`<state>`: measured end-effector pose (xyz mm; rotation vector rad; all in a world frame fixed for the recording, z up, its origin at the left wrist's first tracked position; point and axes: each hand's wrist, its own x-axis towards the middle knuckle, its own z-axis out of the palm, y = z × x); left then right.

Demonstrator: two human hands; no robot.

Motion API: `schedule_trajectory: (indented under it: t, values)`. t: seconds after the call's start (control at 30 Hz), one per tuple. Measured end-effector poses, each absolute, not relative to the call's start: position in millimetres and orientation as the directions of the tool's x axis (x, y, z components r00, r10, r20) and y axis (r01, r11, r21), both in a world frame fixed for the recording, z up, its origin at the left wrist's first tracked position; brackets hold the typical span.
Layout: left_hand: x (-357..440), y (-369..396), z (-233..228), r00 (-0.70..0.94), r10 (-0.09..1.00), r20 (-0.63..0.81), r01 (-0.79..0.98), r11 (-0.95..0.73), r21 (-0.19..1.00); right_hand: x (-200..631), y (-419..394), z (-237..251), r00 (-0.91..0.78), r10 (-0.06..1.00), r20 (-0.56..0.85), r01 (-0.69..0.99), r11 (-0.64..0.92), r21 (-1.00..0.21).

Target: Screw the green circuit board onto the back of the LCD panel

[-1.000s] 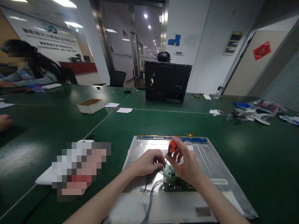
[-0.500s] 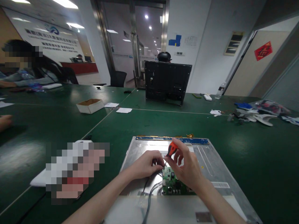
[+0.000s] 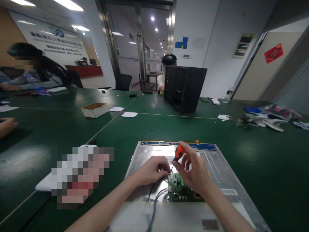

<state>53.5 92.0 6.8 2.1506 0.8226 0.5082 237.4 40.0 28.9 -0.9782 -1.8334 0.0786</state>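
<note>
An orange and black screwdriver (image 3: 179, 152) is gripped between the fingers of my right hand (image 3: 196, 170). It stands tilted, its thin shaft pointing down to the upper left corner of a green circuit board (image 3: 177, 185). At that same corner, my left hand (image 3: 155, 169) has its thumb and fingers pinched together close to the screwdriver's tip; what they hold, if anything, is hidden. The board lies on a silver metal panel (image 3: 210, 167) with a blue strip board (image 3: 205, 146) along its far edge. Grey cables (image 3: 154, 206) run from the board's left side toward me.
Left of the panel lies a white object (image 3: 44, 183), partly blurred out. Farther off are an open white box (image 3: 95, 111), papers (image 3: 129, 114) and a black screen housing (image 3: 185, 88) with a person behind it. Bags and scraps (image 3: 272, 117) lie at right. Another person's hand (image 3: 8, 125) rests at left.
The black screen housing across the table has turned sideways, uncovering more of the person behind it. My hands and the screwdriver stay almost where they were.
</note>
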Motion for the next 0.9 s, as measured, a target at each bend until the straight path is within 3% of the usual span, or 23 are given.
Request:
schedule_trajectory:
  t: [0.2, 0.4, 0.63, 0.9]
  values:
    - [54.0, 90.4, 9.6, 0.7, 0.708, 0.094, 0.401, -0.498, 0.769, 239.0, 39.3, 31.0, -0.188, 0.681, 0.707, 0.513, 0.682, -0.521]
    - [53.7, 92.1, 8.3, 0.715, 0.695, 0.079, 0.398, -0.496, 0.772, 239.9, 41.8, 30.7, -0.15, 0.637, 0.756, 0.589, 0.672, -0.449]
    - [53.0, 93.5, 4.6, 0.716, 0.692, 0.097, 0.367, -0.491, 0.79, 241.9, 39.2, 32.0, -0.238, 0.667, 0.706, 0.518, 0.702, -0.488]
    - [53.2, 92.6, 6.9, 0.719, 0.69, 0.084, 0.385, -0.496, 0.779, 241.0, 41.2, 30.4, -0.181, 0.631, 0.754, 0.596, 0.681, -0.426]
